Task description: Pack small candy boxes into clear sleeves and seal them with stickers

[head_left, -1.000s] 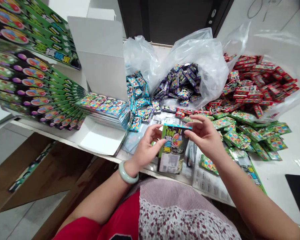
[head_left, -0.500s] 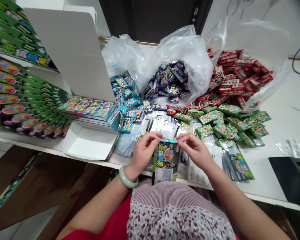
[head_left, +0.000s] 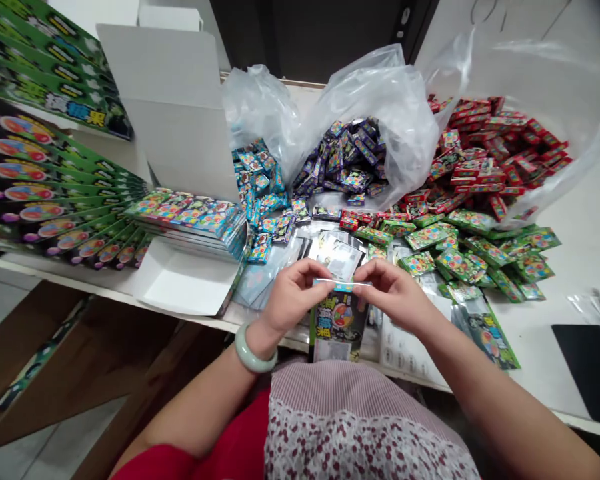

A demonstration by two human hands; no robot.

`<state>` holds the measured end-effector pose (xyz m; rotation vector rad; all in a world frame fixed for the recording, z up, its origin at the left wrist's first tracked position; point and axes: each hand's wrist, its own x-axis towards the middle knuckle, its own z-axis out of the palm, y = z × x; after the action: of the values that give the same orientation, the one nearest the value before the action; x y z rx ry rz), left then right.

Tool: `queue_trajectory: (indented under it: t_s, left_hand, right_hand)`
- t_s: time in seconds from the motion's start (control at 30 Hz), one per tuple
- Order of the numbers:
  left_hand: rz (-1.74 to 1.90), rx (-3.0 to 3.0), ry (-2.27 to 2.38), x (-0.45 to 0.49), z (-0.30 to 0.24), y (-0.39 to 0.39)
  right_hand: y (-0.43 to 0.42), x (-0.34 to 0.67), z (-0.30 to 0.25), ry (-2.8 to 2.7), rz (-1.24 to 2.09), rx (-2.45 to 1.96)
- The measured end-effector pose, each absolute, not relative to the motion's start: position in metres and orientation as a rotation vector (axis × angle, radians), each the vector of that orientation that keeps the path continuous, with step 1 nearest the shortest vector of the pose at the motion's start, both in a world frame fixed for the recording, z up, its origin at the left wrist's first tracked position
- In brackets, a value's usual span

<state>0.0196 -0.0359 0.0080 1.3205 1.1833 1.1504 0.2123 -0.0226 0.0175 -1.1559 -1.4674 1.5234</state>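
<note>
A dark printed packet (head_left: 337,323) in a clear sleeve stands upright at the table's near edge, in front of my body. My left hand (head_left: 293,293) pinches its top edge from the left, and a pale green bangle circles that wrist. My right hand (head_left: 395,293) pinches the same top edge from the right. Both sets of fingertips meet over the sleeve's clear flap. Flat clear sleeves (head_left: 337,253) lie on the table just behind my hands.
Blue packets (head_left: 263,187), purple packets (head_left: 350,160) and red packets (head_left: 485,153) spill from plastic bags; green packets (head_left: 480,253) lie loose at right. An open white box (head_left: 180,200) holds stacked packs. Green display cards (head_left: 55,187) fan out at left. A black object (head_left: 587,367) sits at right.
Both hands have closed in on the packet's top edge and now pinch it; earlier the right hand held it higher. The view shifted slightly.
</note>
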Motion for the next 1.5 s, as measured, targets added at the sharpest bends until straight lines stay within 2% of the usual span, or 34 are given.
queue_trajectory:
  t_s: [0.3, 0.47, 0.67, 0.97, 1.13, 1.2, 1.37, 1.5]
  left_hand:
    - [1.024, 1.343, 0.932, 0.000, 0.007, -0.036]
    - [0.992, 1.523, 0.900, -0.011, 0.003, -0.046]
    - [1.042, 1.534, 1.026, 0.000, -0.010, -0.052]
    - [1.097, 1.660, 1.045, 0.009, -0.014, -0.044]
    - [1.109, 1.713, 1.055, 0.014, -0.019, -0.037]
    - [1.125, 1.718, 1.076, 0.014, -0.019, -0.035]
    - [1.125, 1.708, 1.135, 0.011, -0.022, -0.033]
    - [1.110, 1.701, 1.113, 0.014, -0.023, -0.032]
  right_hand:
    - [-0.024, 0.214, 0.022, -1.672, 1.525, -1.100]
    - [-0.038, 0.223, 0.021, -1.979, 1.156, -1.065]
    - [-0.054, 0.218, 0.001, -1.953, 0.822, -1.043]
    - [-0.061, 0.212, -0.013, -1.705, 0.811, -1.110]
    - [-0.050, 0.242, -0.006, -1.846, 0.934, -1.072]
    - [-0.041, 0.278, -0.007, -1.858, 0.961, -1.193]
    - [-0.027, 0.362, -0.030, -1.814, 0.555, -1.997]
    - [-0.033, 0.367, -0.048, -1.887, 0.529, -2.141]
